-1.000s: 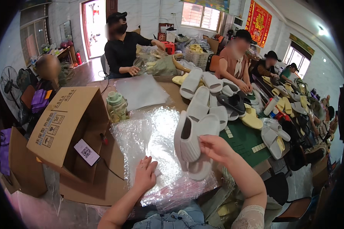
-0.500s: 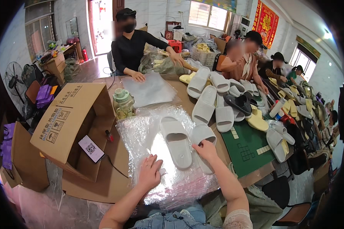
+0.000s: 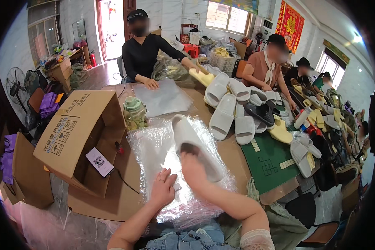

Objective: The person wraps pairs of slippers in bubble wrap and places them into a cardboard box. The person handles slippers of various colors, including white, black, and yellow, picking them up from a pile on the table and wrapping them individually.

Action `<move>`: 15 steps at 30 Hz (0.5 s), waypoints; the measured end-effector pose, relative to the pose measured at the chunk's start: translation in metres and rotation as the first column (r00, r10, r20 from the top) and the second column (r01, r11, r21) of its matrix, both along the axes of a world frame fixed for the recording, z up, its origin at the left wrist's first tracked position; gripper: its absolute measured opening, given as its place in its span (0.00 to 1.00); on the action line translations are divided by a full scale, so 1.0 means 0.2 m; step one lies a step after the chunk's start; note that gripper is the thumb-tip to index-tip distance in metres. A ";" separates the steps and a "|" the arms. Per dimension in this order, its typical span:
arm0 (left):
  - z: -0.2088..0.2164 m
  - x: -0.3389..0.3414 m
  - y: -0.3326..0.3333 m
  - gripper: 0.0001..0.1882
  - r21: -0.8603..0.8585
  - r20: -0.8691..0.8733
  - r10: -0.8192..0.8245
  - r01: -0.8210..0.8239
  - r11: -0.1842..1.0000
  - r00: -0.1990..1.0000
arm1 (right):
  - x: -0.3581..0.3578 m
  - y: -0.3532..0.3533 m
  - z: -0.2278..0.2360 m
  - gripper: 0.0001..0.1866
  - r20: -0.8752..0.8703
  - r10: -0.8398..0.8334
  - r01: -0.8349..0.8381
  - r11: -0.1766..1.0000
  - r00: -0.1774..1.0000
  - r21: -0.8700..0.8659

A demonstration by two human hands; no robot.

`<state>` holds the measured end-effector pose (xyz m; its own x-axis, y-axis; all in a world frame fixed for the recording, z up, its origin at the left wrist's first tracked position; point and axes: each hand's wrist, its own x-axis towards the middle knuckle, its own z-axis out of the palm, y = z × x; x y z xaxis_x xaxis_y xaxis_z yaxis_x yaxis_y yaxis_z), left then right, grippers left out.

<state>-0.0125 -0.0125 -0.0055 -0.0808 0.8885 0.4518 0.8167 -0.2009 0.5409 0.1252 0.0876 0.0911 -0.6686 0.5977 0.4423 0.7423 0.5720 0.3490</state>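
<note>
A light grey slide slipper (image 3: 208,152) stands tilted over a stack of clear plastic bags (image 3: 148,150). My right hand (image 3: 193,171) is closed on its near left side, by the foot opening; the fingertips are partly hidden. Whether a second slipper lies against this one I cannot tell. My left hand (image 3: 163,187) rests on the bags, palm down with fingers stretched out, just left of my right hand.
A cardboard box (image 3: 79,121), a phone (image 3: 99,162) and a lidded jar (image 3: 134,111) stand left. Piled slippers (image 3: 223,116) and a green mat (image 3: 264,166) lie right. Across the table, a person in black (image 3: 148,54) holds a yellow slipper (image 3: 201,77); others work at right.
My right hand has moved left. Two grey slippers lay side by side; now one shows, tilted, at the left one's place. My left hand stays put. The person in black has lifted a yellow slipper.
</note>
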 end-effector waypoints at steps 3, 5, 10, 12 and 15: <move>-0.15 -0.04 0.02 0.25 -0.151 0.354 0.070 -0.017 0.988 0.933 | -0.05 -0.34 0.14 0.25 0.238 0.412 -0.328 0.888 0.880 -0.322; -0.07 -0.03 0.01 0.23 -0.231 0.126 -0.035 0.064 0.971 0.991 | 0.10 -0.43 -0.01 0.20 -0.351 0.563 -0.598 0.344 0.749 -0.724; -0.07 -0.04 0.02 0.21 0.001 0.037 -0.008 0.008 1.000 0.999 | 0.25 -0.35 0.27 0.17 -0.811 0.145 -0.765 0.459 0.566 -0.452; 0.03 -0.01 0.00 0.21 -0.037 0.139 -0.035 0.040 0.999 0.990 | 0.25 -0.19 0.22 0.22 -0.772 -0.075 -0.514 0.704 0.632 -0.490; 0.07 0.00 0.00 0.24 -0.069 0.282 -0.021 0.043 0.997 0.959 | 0.26 -0.07 0.06 0.36 -0.430 -0.427 -0.342 0.271 0.795 -0.900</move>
